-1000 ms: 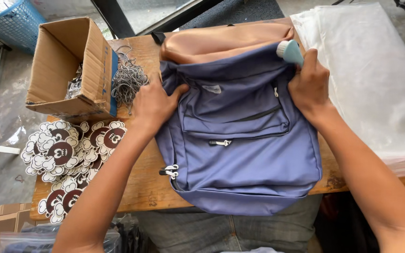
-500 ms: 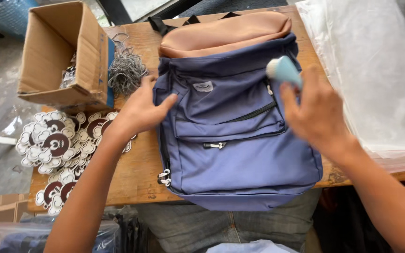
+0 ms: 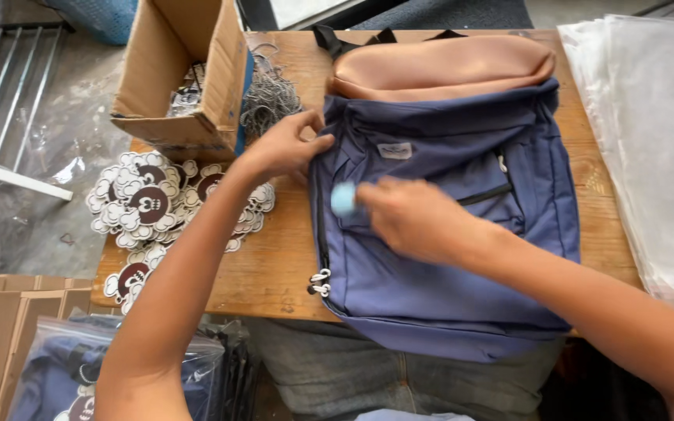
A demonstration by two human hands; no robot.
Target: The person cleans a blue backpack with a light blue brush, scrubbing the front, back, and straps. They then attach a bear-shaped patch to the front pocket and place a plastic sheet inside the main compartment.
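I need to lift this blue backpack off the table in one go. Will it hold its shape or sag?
The backpack would probably sag: its fabric creases where the left hand pinches its edge. It lies flat, so it is likely empty and light. Its lower end overhangs the table, so a push might slide it off.

blue backpack (image 3: 446, 257), flat on table (image 3: 274, 273); small pale-blue tool (image 3: 343, 199)

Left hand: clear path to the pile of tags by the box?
Probably yes. The left hand pinches the blue backpack at its edge, and the tags lie uncovered on the table just beside that forearm, nothing between.
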